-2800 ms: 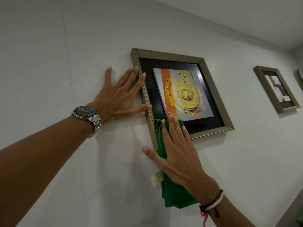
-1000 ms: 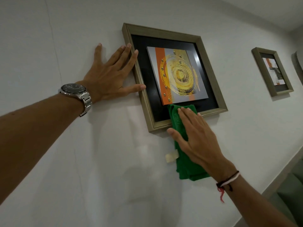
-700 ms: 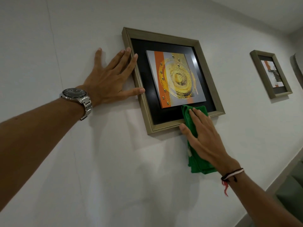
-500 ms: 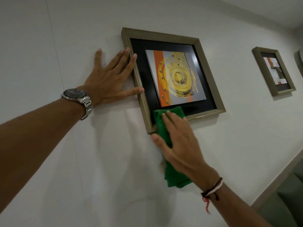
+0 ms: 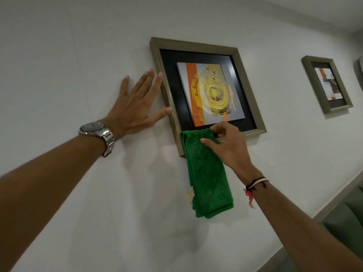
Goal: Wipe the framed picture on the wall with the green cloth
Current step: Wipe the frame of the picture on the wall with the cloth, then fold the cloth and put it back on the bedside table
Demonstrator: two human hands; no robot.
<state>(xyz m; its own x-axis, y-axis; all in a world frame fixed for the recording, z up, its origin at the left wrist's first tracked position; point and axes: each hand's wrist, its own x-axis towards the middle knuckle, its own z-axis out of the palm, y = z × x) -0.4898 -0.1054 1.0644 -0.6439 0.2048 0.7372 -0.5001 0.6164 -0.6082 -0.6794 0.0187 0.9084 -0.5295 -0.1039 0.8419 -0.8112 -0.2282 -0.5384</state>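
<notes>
At centre frame, I see the right hand (image 5: 225, 146) now pinching the top fold of the green cloth (image 5: 206, 173) between thumb and curled fingers, where half a second ago it pressed flat. That cloth hangs over the framed picture (image 5: 208, 89) bottom rail. My left hand (image 5: 135, 107) stays splayed open beside its left edge.

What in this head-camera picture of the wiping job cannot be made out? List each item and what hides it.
- Lower left corner of the framed picture: covered by the green cloth.
- Right hand: its fingertips curl out of sight against the frame.
- Second framed picture: too small for detail.
- Pale tag behind the cloth: mostly hidden.
- Watch face: angled, unreadable.
</notes>
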